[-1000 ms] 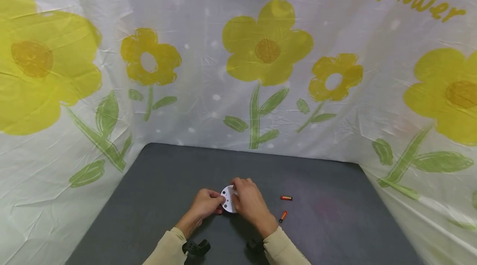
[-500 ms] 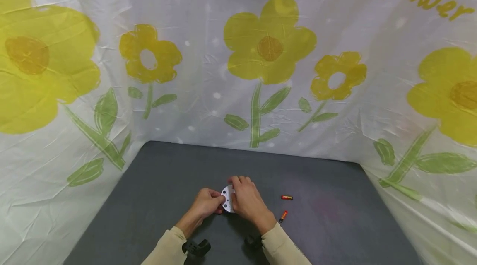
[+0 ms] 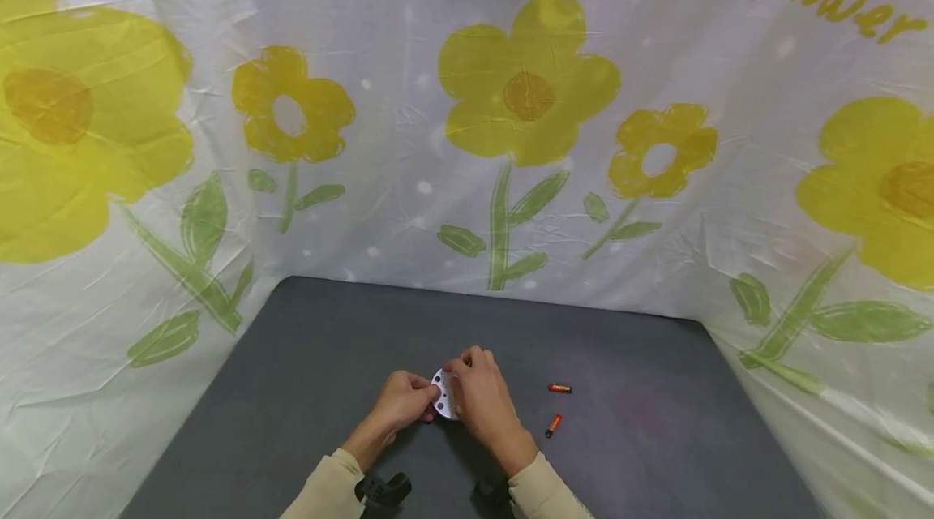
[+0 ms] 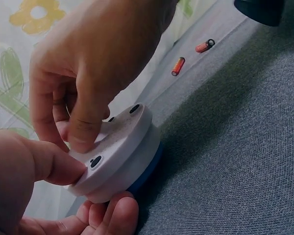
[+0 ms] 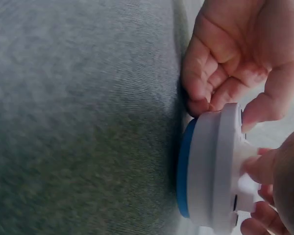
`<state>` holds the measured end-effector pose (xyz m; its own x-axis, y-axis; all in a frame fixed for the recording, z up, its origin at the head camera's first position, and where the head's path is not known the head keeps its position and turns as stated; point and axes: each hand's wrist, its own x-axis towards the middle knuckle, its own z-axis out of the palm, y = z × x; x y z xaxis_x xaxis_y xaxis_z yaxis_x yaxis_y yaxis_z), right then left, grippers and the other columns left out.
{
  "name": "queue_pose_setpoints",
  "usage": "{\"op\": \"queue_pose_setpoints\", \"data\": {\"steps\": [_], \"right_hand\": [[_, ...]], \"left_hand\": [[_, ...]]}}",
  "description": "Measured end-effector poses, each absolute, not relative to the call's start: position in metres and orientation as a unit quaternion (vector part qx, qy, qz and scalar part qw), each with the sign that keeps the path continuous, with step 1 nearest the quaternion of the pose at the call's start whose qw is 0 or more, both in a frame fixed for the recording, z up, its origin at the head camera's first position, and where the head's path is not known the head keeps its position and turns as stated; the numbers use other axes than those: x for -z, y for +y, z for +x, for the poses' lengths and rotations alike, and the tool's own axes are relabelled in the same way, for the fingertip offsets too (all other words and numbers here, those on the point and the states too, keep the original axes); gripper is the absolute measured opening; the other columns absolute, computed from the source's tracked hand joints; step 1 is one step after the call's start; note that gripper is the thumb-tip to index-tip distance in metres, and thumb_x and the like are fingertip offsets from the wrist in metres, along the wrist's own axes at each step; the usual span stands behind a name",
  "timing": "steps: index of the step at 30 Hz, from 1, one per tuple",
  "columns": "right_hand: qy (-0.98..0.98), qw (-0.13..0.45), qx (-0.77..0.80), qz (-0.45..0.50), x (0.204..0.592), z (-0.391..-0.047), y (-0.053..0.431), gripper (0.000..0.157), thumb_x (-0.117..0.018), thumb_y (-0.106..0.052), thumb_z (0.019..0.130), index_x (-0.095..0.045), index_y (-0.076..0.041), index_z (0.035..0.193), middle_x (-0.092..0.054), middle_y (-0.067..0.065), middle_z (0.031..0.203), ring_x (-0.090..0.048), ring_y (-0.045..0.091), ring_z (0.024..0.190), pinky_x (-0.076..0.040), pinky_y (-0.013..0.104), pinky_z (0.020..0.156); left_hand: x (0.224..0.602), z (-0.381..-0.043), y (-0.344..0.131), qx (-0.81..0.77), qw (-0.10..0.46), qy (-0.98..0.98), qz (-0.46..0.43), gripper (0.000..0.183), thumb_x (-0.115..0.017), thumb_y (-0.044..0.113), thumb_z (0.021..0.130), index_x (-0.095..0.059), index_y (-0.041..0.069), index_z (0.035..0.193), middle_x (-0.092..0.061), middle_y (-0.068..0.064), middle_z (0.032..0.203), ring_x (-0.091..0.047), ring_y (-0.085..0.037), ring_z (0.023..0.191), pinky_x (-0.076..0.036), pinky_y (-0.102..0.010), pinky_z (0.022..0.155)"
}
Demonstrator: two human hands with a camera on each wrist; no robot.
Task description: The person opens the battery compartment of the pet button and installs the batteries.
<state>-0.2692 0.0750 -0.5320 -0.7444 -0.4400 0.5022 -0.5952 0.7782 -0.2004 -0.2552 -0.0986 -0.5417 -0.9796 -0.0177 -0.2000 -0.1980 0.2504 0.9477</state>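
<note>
A round white device (image 3: 441, 405) with a blue layer at its bottom (image 5: 184, 169) is on the dark table. Dark oval spots mark its white upper face. My left hand (image 3: 400, 401) pinches its left edge, thumb on top and fingertips beneath, as the left wrist view shows. On the upper face, my right hand (image 3: 485, 397) pinches a small white cover (image 5: 246, 193) that stands out from the surface. The fingers partly hide this piece. Two small red-and-black batteries, one lying crosswise (image 3: 559, 388) and one slanted (image 3: 554, 426), are right of my right hand.
The dark grey table (image 3: 642, 438) ends at a white curtain (image 3: 394, 178) printed with yellow flowers, which surrounds the back and both sides. Black straps (image 3: 384, 490) sit at the wrists, below light sleeves.
My right fingers have shifted slightly and drawn closer together on the device's upper face. The left hand keeps its hold. Both batteries lie where they were.
</note>
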Motion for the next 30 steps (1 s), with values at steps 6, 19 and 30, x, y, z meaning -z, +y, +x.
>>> {"op": "queue_pose_setpoints", "data": {"steps": [6, 19, 30], "right_hand": [[-0.894, 0.242, -0.244, 0.288, 0.533, -0.267, 0.077, 0.017, -0.074, -0.002, 0.099, -0.083, -0.014, 0.107, -0.069, 0.004, 0.103, -0.067, 0.019, 0.091, -0.062, 0.035, 0.078], [-0.889, 0.278, -0.291, 0.22, 0.495, -0.273, 0.161, 0.023, -0.074, 0.01, 0.092, -0.083, -0.008, 0.1, -0.07, 0.007, 0.098, -0.063, 0.015, 0.078, -0.055, 0.031, 0.067], [-0.942, 0.19, -0.244, 0.127, 0.486, -0.263, 0.274, 0.021, -0.07, 0.008, 0.095, -0.083, -0.009, 0.098, -0.073, 0.008, 0.095, -0.06, 0.015, 0.078, -0.052, 0.034, 0.068]], "left_hand": [[0.543, -0.254, -0.101, -0.61, 0.066, 0.787, -0.063, 0.028, -0.069, 0.009, 0.092, -0.075, -0.011, 0.11, -0.076, -0.013, 0.09, -0.07, -0.012, 0.064, -0.062, -0.028, 0.062], [0.543, -0.253, -0.099, -0.604, 0.073, 0.79, -0.08, 0.033, -0.07, 0.011, 0.094, -0.072, -0.013, 0.117, -0.075, -0.011, 0.089, -0.069, -0.013, 0.065, -0.06, -0.027, 0.062], [0.542, -0.253, -0.1, -0.61, 0.075, 0.784, -0.084, 0.028, -0.07, 0.01, 0.094, -0.074, -0.011, 0.112, -0.074, -0.011, 0.087, -0.068, -0.014, 0.064, -0.06, -0.027, 0.061]]}}
